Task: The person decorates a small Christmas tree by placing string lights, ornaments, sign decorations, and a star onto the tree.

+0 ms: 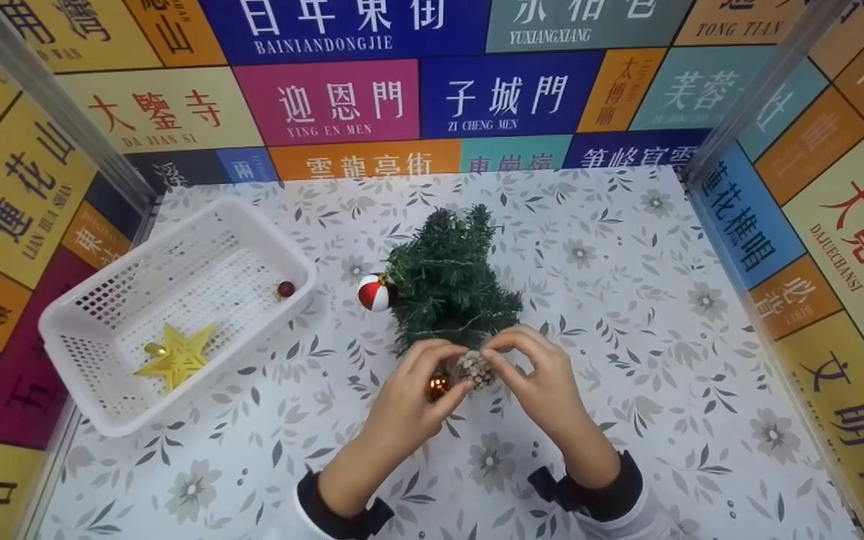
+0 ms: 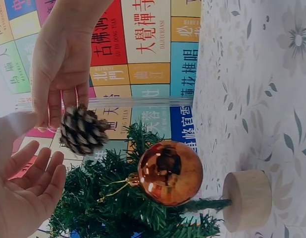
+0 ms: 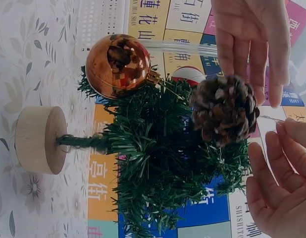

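Note:
A brown pinecone ornament [image 3: 226, 110] with whitish scale tips hangs beside the small green Christmas tree [image 1: 447, 274]. My right hand [image 1: 544, 379] pinches its thin cord between thumb and forefinger. On the pinecone's other side is my left hand [image 1: 409, 394], thumb and forefinger apart, fingers fairly straight in the right wrist view. Its forefinger comes close to the right fingertips; whether it touches the cord is unclear. A shiny copper-coloured ball [image 2: 170, 172] hangs low on the tree near both hands. The tree stands on a round wooden base [image 3: 38, 140].
To the left, a white perforated basket [image 1: 121, 296] contains a gold star [image 1: 175, 356] and a small dark red ball [image 1: 286, 289]. A red and white ball [image 1: 374, 292] hangs at the tree's left. Printed panels [image 1: 327, 101] surround the leaf-patterned table covering [image 1: 627, 300].

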`<state>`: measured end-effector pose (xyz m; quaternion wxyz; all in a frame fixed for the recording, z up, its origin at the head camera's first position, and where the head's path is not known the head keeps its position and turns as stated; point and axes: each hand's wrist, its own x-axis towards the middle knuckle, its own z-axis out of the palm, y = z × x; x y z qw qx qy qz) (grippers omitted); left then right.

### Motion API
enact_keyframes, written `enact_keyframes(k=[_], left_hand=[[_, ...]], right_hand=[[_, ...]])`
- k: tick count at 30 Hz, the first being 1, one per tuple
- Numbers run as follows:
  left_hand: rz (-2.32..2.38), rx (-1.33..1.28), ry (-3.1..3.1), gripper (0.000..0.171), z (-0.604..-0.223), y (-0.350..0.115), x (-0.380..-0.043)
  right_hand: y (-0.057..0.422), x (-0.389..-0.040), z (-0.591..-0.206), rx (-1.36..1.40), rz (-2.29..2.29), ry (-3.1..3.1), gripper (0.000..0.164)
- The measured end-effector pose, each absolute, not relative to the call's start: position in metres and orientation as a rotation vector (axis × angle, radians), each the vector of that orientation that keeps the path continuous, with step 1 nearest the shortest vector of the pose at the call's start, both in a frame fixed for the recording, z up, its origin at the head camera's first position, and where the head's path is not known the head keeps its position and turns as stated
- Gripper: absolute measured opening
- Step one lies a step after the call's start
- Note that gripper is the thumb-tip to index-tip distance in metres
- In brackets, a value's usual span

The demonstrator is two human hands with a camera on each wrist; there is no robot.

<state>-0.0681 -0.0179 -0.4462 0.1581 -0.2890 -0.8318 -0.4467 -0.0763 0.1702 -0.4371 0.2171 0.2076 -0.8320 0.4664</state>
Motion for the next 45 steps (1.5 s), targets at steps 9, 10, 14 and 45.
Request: enact_keyframes(k=[9, 10, 14, 45], left_hand=[[-1.28, -0.724, -2.334, 0.013, -0.441, -0.021, -0.082], [-1.28, -0.71, -2.334, 0.012, -0.441, -0.022, -0.082], [-1.277, -0.669, -2.338, 0.009, -0.443, -0.025, -0.085], [-0.618, -0.641, -2.216, 0.004, -0.434, 0.005, -0.104]], right_hand=[[0.155, -0.086, -0.43, 0.657, 1.281, -2.311, 0.011], [0.153, -0.087, -0.43, 0.669, 1.284, -2.312, 0.01], [0.148, -0.091, -0.43, 0.703, 1.297, -2.295, 0.009], [0.178, -0.099, -0.437, 0.517, 1.105, -2.375, 0.008]])
